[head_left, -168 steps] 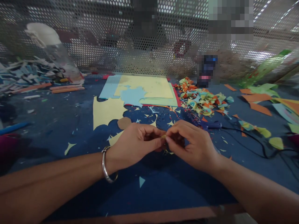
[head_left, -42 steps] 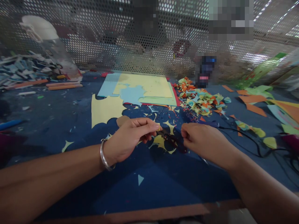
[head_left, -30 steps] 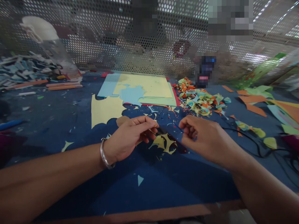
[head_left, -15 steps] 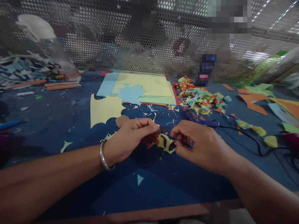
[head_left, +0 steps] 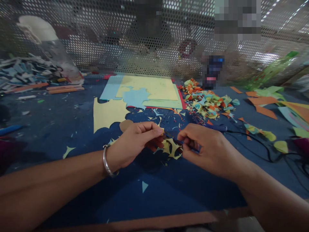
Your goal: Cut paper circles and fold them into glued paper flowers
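Thumb and fingertips of my left hand [head_left: 137, 141] pinch a small piece of yellow paper [head_left: 162, 130]; most of it is hidden by the fingers. Facing it, my right hand [head_left: 205, 146] is closed round a thin dark tool [head_left: 179, 141] whose tip points at the paper piece. Its exact kind is not clear. Below and between the hands lie cut yellow paper scraps [head_left: 174, 149]. Behind my left hand are a yellow paper sheet with curved cut-outs [head_left: 108, 113] and a brown rounded piece [head_left: 126, 125].
Colored paper sheets [head_left: 154, 85] lie stacked at the back. Right of them is a heap of small folded paper pieces [head_left: 207, 104]. A purple corded tool [head_left: 219, 127] trails a black cable [head_left: 263, 146]. A clear bottle [head_left: 58, 54] stands left, before a perforated metal screen [head_left: 101, 42].
The right hand has shifted very slightly, and more of the dark tool now shows between the hands. The left hand stays nearly still with the yellow paper piece.
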The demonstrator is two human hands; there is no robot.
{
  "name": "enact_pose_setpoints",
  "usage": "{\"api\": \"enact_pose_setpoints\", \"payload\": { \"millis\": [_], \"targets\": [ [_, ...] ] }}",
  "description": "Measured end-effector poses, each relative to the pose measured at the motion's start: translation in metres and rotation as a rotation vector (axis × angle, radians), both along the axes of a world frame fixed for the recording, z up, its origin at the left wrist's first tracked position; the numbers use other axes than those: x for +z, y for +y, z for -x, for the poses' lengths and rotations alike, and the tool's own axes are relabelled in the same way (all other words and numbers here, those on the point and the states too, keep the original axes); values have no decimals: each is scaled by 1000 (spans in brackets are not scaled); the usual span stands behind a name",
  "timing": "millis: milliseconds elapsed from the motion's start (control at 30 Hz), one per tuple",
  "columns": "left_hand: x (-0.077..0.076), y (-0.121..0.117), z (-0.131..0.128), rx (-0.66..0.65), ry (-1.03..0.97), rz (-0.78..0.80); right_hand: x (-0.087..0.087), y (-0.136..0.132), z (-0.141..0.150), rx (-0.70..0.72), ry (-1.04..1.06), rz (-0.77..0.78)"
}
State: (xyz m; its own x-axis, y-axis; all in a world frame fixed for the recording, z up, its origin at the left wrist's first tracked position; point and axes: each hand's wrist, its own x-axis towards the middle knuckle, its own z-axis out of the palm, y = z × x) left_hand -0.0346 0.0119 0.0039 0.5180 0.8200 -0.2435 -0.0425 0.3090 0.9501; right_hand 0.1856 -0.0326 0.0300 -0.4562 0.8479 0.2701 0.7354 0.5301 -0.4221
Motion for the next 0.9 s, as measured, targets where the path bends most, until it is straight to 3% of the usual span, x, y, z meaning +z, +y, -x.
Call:
{"api": "enact_pose_setpoints", "payload": {
  "millis": [300,567,800,867,900],
  "targets": [
    [-3,-1,2,-44,123,-129,2,-1,1,38,-57,-7],
    [-4,-1,7,-145,399,-527,2,-3,4,135,-154,-8],
    [-7,0,2,-114,177,-171,1,-3,4,144,-135,-17],
    [-4,0,2,-144,234,-243,1,-2,5,152,-135,-14],
    [-2,0,3,-152,297,-364,1,-2,5,156,-134,-15]
  ]
}}
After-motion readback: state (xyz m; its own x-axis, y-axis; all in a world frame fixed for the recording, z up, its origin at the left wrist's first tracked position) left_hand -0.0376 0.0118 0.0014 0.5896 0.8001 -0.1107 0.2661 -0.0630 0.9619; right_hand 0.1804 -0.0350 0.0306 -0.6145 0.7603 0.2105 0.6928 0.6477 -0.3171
